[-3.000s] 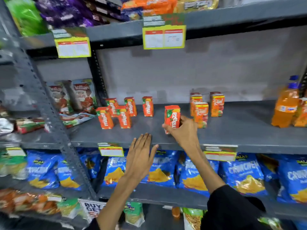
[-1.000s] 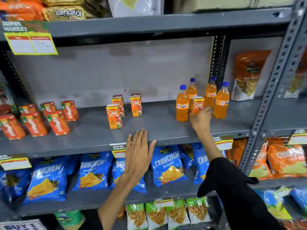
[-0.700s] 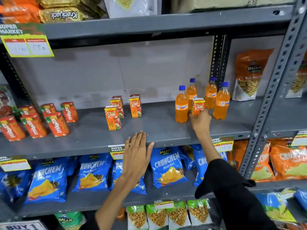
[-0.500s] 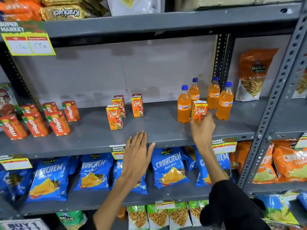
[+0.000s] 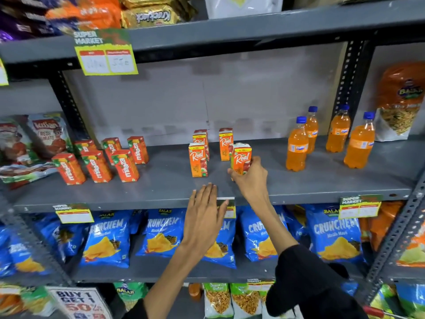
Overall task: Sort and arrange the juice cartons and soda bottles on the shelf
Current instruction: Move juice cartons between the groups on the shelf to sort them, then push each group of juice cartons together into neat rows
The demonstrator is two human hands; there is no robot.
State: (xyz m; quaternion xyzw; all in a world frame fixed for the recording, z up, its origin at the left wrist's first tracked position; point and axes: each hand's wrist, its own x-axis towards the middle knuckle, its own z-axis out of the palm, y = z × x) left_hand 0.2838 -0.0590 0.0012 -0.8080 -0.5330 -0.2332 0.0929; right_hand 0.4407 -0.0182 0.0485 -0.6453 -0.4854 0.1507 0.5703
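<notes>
right hand [image 5: 249, 178]: closed around an upright real juice carton [image 5: 241, 158], thumb on its near left edge, fingers behind it; whether the carton's base touches the shelf is hidden by the hand.
held carton's place: near right of three other real cartons [image 5: 198, 160], just beside them, mid-shelf.
left hand [image 5: 203, 221]: flat and open, holding nothing, fingers spread, fingertips at the front lip of the grey shelf [image 5: 161, 187].
maaza cartons [image 5: 99, 162]: a cluster standing upright to the far left, well apart from the real group.
soda bottles [image 5: 328, 139]: four orange ones with blue caps, upright at the right end of the same shelf.
below: blue crunchem chip bags [image 5: 105, 240] in a row.
</notes>
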